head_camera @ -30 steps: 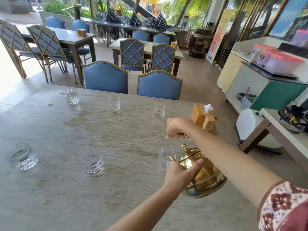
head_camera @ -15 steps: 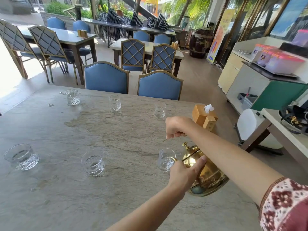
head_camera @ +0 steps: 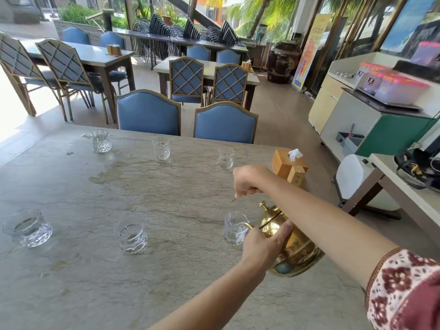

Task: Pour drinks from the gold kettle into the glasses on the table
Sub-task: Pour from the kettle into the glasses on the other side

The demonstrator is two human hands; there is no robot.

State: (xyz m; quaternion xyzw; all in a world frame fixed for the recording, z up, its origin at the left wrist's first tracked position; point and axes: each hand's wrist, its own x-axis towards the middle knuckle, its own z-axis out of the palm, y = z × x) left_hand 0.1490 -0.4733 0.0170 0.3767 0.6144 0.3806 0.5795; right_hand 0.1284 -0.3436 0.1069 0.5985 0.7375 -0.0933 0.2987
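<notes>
We're in a restaurant dining room, open to greenery on the far side. Rows of stone-topped tables [head_camera: 100,55] with matching blue gold-framed chairs [head_camera: 148,113] fill the floor, each table with a wooden tissue box [head_camera: 289,166]. On the right, a service counter [head_camera: 357,115] carries lidded containers [head_camera: 402,89], and a promotional banner [head_camera: 309,51] stands by it.

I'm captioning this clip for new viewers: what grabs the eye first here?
The shiny gold kettle, tilted at the table's near right, held by the left hand and right hand. Its spout meets a clear patterned glass; five more glasses dot the grey stone table.
</notes>
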